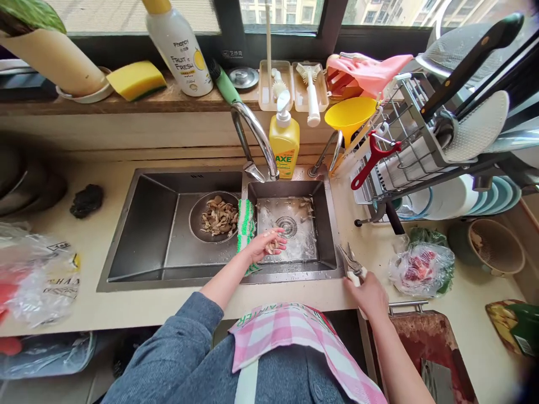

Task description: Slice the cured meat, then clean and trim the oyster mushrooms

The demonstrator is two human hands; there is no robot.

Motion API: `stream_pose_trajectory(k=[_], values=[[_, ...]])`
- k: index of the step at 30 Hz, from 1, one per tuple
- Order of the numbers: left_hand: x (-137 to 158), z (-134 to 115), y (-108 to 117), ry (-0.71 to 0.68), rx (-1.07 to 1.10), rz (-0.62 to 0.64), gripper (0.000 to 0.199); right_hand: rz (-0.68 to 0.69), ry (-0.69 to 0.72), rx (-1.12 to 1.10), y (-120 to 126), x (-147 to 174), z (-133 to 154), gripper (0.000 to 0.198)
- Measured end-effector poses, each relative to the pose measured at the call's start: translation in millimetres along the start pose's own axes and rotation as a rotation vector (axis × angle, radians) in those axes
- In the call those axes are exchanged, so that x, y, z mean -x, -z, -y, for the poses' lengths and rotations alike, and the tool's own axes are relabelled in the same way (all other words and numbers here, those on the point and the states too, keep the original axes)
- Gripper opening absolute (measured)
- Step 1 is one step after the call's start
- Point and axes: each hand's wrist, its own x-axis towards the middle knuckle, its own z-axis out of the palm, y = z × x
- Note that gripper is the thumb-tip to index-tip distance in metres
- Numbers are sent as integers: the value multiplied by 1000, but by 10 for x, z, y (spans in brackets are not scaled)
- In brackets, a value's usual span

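My left hand (266, 246) is over the right sink basin (324, 224), palm turned up, with small pale-brown mushroom pieces (273, 245) lying in its half-curled fingers. At the counter's right side, my right hand (369, 296) grips the white handles of kitchen scissors (352, 262). Their metal blades point toward the sink and stand apart. A round metal bowl (196, 229) of cut mushrooms (219, 216) sits in the left basin (147, 235). Between the basins, a green-and-white striped cloth (245, 224) drapes over the divider. Wet scraps lie around the drain (286, 226).
The faucet (261, 132) arches over the divider beside a yellow soap bottle (284, 146). To the right stand a dish rack (400, 157), wrapped meat (422, 266), a pot (488, 247) and a stained cutting board (416, 336). Plastic bags (42, 275) lie on the left.
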Motion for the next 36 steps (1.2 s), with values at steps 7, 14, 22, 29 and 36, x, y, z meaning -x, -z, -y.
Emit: stream_pose_trajectory(k=[7,14,22,29,36], values=[[591,-479,786,-298,334,-391,27,-333,46,139,-179,-105,-243,83],[762,-701,1335,-352,290,-503,20,-552,194,-91,-221,-100,-254,71],[424,-671,1934,-177,-774,-916,31,-694,505,-378,-245,241,345,39],[683,-62,1728,-306,-889,-825,20,-266,635,-436,-257,-30,1078,28],[1067,640,1374,-387,-765,-969,33,140,565,11,-655,-890,2076,25]])
